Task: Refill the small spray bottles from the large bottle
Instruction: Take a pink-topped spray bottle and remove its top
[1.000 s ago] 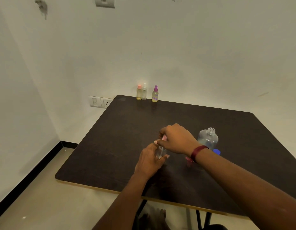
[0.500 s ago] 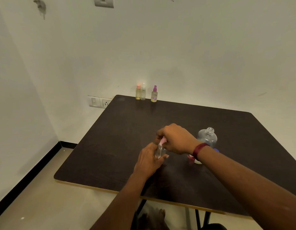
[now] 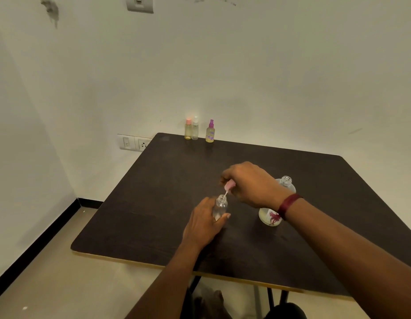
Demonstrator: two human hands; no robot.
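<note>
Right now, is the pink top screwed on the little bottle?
No, the right hand holds the pink top lifted off the little bottle, whose neck is open.

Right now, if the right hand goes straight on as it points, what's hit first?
Likely nothing: right hand points left over bare table; its pink spray cap may graze the small spray bottle.

Your dark table (image 3: 154, 203) holds three small spray bottles (image 3: 195, 129) at its far edge, near the left corner; an uncapped small bottle (image 3: 220, 207) and the large bottle (image 3: 268, 218) stand mid-table.

pink cap (image 3: 230, 186) lifted off small bottle (image 3: 220, 207), right hand (image 3: 251, 184) raised
</note>
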